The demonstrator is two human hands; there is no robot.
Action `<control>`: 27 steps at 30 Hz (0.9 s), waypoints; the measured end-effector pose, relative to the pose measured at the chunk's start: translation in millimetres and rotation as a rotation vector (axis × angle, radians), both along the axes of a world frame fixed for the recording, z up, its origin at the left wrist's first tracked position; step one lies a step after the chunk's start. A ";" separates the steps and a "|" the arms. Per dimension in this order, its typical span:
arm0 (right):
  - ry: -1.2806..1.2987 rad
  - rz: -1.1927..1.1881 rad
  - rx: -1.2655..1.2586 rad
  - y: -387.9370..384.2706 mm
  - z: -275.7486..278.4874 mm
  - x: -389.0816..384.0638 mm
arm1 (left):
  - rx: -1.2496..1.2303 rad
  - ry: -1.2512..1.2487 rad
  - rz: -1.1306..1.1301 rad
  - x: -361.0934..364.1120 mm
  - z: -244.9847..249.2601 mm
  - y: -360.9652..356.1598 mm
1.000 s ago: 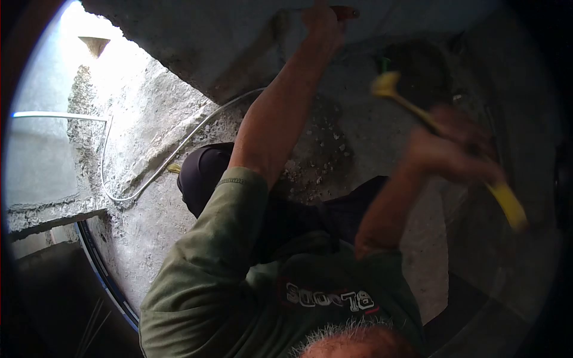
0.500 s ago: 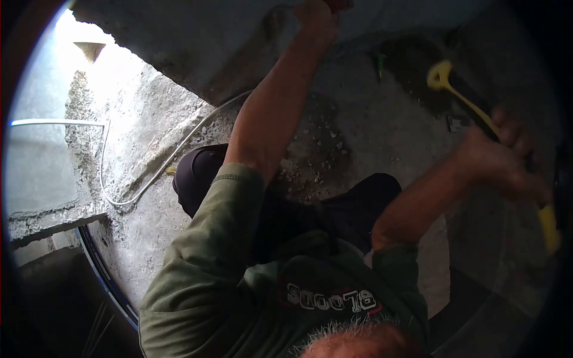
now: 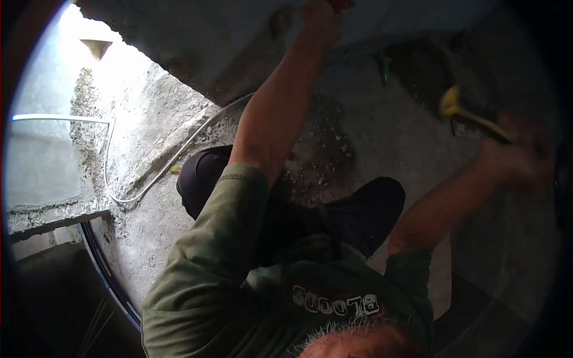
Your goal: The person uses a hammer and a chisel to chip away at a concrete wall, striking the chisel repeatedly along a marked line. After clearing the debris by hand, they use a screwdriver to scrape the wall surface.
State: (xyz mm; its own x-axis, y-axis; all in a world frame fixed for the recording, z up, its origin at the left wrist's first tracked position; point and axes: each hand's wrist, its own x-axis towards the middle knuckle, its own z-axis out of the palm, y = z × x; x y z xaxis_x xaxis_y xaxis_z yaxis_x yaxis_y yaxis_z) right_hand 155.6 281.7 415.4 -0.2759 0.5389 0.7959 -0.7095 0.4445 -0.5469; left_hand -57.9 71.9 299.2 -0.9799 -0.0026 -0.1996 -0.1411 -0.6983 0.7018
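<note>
Right hand (image 3: 524,154) at three o'clock, curled round the hammer (image 3: 471,117), held wide, we judge, for swinging room. Left hand (image 3: 320,19) at twelve, closed on a red object (image 3: 342,5), presumably steadying it.

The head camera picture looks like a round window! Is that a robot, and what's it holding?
No robot: it's a person with two bare hands. A camera worn on the head looks forward and down, so you see some of the head at the bottom. The right hand grips a yellow-and-black tool, too blurry to name. The left hand is at the top edge and seems to hold a red thing, mostly cut off. Pale chips lie on the rough ground, and a white cable loops nearby.
</note>
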 end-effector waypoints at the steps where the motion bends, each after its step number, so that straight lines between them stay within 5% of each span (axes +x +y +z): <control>1: 0.002 0.008 0.000 1.1 -0.2 -3.7 | 0.004 -0.004 0.005 -2.0 -0.9 0.1; 3: 0.300 0.223 -0.179 -9.2 -20.6 -12.7 | 0.012 -0.009 0.012 -4.4 -1.3 0.5; 4: 0.196 0.041 -0.145 -25.1 -64.6 -25.6 | 0.015 -0.005 0.011 -4.4 -1.9 0.5; 6: -0.463 -0.239 0.074 -52.8 -176.0 -54.5 | 0.006 0.013 0.001 -4.1 -3.8 -1.8; 8: -1.098 0.546 -0.093 -116.9 -142.6 -29.0 | -0.008 0.068 -0.033 -8.6 -18.5 -5.4; 12: -1.039 0.499 -0.237 -112.1 -179.3 18.4 | 0.048 0.180 0.045 20.3 -78.1 -13.9; 14: -1.037 0.467 -0.220 -106.6 -189.7 32.2 | -0.246 0.069 -0.001 66.4 -88.3 -19.8; 17: -1.117 0.566 -0.264 -111.3 -203.1 48.0 | -0.355 -0.064 -0.055 102.8 -92.8 -29.3; 20: -1.115 0.595 -0.294 -114.0 -208.7 57.3 | -0.159 -0.039 -0.012 92.8 -102.3 -40.0; 23: -0.889 0.536 -0.080 -114.1 -184.2 62.5 | -0.071 0.142 -0.043 82.2 -93.5 -54.4; 25: -0.503 0.440 0.100 -117.9 -157.8 63.3 | -0.100 0.123 0.022 80.9 -74.3 -54.8; 27: -0.419 0.399 0.228 -104.6 -182.6 53.1 | -0.127 0.110 0.084 77.3 -66.4 -57.7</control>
State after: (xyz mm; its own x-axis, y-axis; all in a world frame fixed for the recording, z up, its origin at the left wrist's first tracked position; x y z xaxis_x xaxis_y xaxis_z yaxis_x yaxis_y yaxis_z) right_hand 208.7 177.1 232.8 -0.7347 0.1593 0.6594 -0.5906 0.3280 -0.7373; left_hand 19.4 14.2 232.8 -0.9911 -0.1038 -0.0836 -0.0031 -0.6090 0.7932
